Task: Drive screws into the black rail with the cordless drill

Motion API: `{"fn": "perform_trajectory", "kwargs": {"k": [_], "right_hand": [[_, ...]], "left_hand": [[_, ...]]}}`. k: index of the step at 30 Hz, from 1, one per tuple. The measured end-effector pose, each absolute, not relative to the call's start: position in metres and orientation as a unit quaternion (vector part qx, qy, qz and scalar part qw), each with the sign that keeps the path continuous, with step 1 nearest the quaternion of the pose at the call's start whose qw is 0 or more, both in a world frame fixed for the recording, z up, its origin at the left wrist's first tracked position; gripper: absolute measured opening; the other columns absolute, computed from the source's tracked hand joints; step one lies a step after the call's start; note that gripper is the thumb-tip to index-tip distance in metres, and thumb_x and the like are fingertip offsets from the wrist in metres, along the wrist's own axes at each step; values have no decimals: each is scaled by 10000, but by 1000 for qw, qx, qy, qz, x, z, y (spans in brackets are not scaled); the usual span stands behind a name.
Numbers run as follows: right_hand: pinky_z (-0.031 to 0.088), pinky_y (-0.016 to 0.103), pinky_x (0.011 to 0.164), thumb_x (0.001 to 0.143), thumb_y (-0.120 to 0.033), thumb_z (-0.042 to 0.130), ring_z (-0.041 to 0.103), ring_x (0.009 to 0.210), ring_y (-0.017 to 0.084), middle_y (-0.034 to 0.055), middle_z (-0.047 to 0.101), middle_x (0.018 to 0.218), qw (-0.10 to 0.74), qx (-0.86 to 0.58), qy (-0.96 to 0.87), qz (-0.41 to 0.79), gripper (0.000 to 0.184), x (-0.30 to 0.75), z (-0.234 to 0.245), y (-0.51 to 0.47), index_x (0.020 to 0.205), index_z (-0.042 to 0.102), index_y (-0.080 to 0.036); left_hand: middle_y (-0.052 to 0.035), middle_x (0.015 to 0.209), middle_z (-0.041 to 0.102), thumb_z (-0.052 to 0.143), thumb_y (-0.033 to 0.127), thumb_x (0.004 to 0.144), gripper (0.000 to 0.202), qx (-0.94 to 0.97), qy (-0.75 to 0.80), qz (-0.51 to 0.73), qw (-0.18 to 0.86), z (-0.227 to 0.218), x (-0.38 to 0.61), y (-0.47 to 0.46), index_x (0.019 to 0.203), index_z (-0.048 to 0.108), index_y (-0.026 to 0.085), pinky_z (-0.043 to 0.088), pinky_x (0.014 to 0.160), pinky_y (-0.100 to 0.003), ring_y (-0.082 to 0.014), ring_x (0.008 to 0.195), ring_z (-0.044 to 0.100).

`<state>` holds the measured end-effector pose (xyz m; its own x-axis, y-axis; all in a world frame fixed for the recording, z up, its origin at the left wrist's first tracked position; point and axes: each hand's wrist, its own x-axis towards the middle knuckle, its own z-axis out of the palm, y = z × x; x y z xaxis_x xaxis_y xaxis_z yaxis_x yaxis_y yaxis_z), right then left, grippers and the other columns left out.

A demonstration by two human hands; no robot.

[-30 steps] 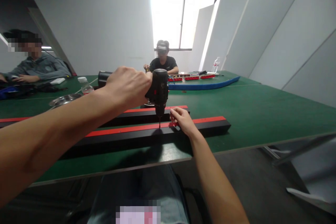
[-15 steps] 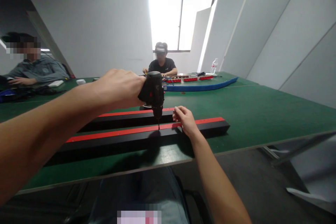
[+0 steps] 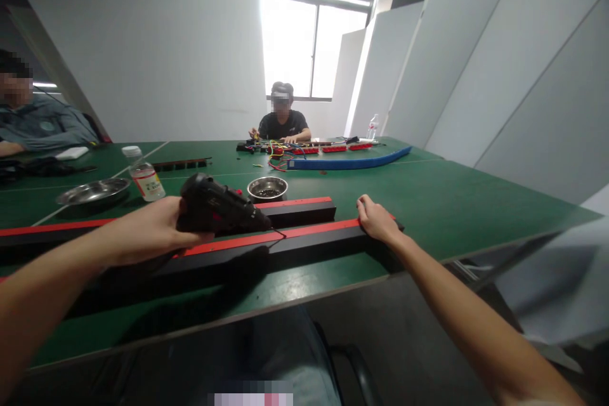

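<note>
In the head view, the left hand (image 3: pixel 155 228) is gripping a drill (image 3: pixel 223 206), its bit (image 3: pixel 278 232) slanting over the near bar (image 3: pixel 311 244). The right hand (image 3: pixel 377 219) is curling over the bar's right end, its grasp unclear. Standing the drill upright would likely help.

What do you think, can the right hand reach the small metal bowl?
Probably yes: the right hand is at the near bar, and only the low far bar looks near its way to the small metal bowl; the drill is off left.
</note>
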<state>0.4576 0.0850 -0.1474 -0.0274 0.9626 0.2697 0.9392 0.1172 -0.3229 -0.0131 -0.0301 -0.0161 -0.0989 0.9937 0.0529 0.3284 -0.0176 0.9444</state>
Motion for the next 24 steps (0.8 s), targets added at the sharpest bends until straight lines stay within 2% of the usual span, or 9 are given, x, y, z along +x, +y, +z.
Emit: {"fn": "perform_trajectory", "kwargs": {"k": [1, 3, 4, 6, 12, 18, 24], "right_hand": [[353, 296, 677, 1055, -405, 265, 659, 787, 248, 122, 718, 888, 204, -674, -710, 18, 343, 454, -147, 83, 1123, 535, -204], [341, 299, 671, 1058, -424, 229, 659, 803, 260, 130, 713, 898, 193, -683, -704, 19, 376, 450, -146, 81, 1141, 523, -206], [338, 300, 671, 1059, -428, 216, 658, 808, 263, 131, 710, 898, 191, -684, -703, 23, 386, 449, -146, 81, 1144, 521, -207], [332, 302, 667, 1058, -430, 206, 654, 809, 268, 130, 704, 890, 187, -688, -700, 26, 394, 448, -145, 81, 1140, 521, -208], [311, 305, 667, 1055, -406, 241, 632, 782, 255, 112, 689, 847, 183, -694, -697, 5, 363, 445, -146, 82, 1092, 545, -210], [295, 303, 653, 1057, -392, 248, 612, 765, 238, 98, 679, 837, 196, -694, -693, -10, 368, 435, -143, 77, 1047, 570, -213], [323, 309, 667, 1061, -413, 229, 651, 810, 260, 125, 705, 883, 193, -693, -695, -9, 401, 405, -143, 72, 1088, 572, -205]], "left_hand": [[-71, 876, 788, 960, 203, 391, 558, 603, 595, 386, 366, -29, -16, -37, 919, 787, 147, 530, 668, -282, -271, 794, 686], [-62, 645, 725, 900, 416, 574, 332, 612, 634, 309, 358, -56, -23, -49, 680, 747, 142, 492, 593, -279, -234, 613, 630], [-59, 567, 683, 823, 516, 670, 390, 586, 653, 306, 371, -70, -28, -53, 612, 707, 148, 468, 560, -275, -224, 561, 605], [-68, 570, 679, 743, 565, 753, 441, 538, 651, 316, 432, -96, -36, -60, 624, 690, 147, 468, 582, -277, -227, 577, 624], [-24, 655, 671, 784, 476, 750, 351, 425, 602, 433, 519, -131, -44, -65, 705, 669, 147, 466, 601, -263, -182, 595, 624], [-43, 637, 686, 808, 487, 707, 375, 391, 607, 492, 486, -136, -44, -75, 742, 690, 132, 479, 556, -260, -188, 588, 627], [-42, 618, 696, 807, 480, 703, 361, 395, 617, 501, 461, -135, -72, -78, 738, 693, 140, 480, 520, -251, -181, 558, 617]]}}
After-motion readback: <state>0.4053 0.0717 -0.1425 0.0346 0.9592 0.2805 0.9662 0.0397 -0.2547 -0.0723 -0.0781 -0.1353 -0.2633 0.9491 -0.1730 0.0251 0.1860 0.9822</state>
